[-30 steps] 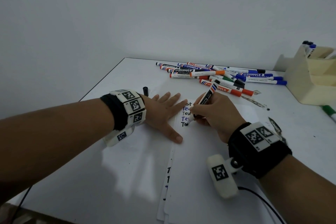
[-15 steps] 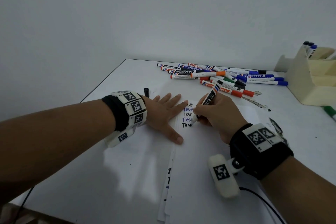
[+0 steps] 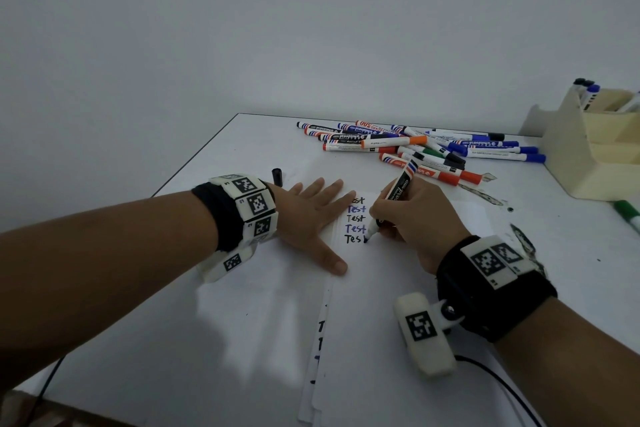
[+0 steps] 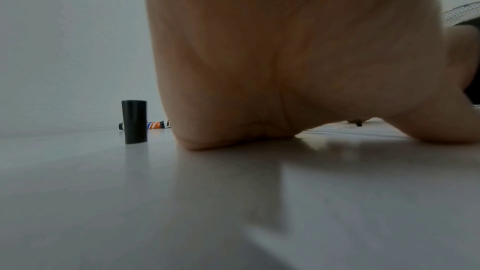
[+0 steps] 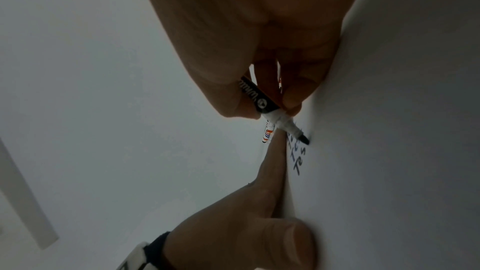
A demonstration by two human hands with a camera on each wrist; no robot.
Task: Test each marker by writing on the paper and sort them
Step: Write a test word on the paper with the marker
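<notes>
**Black marker on the fifth line of "Test"**

Paper (image 3: 398, 288) lies on the white table (image 3: 242, 149), and on it the right hand (image 3: 419, 222) grips a black marker (image 3: 398, 194) between curled fingers and thumb, pen fashion. The marker leans up and to the far right, its tip touching the sheet at the end of the nearest written line. The right wrist view shows the same grip from below: fingertips (image 5: 293, 102) pinched round the barrel just above the white neck, the dark tip (image 5: 305, 141) on the paper.

Five short lines of writing (image 3: 356, 218) stand in a column to the left of the tip, alternating black and blue; the nearest reads "Tes".

The left hand (image 3: 311, 215) lies flat on the sheet's left part, fingers straight and spread toward the far right, thumb pointing near along the paper's edge. It holds nothing. The two hands are close, index fingertip just beside the top line, but apart.

A black cap (image 3: 276, 176) stands upright on the table just beyond the left wrist; the left wrist view shows it (image 4: 134, 122) on end, clear of the palm.

A pile of markers (image 3: 415, 146) with blue, orange, green and black caps lies at the far side, beyond the paper. At the far right stands a cream organizer (image 3: 595, 156) with a few markers upright in its far compartment, and a green marker (image 3: 627, 213) lies near its base.
</notes>
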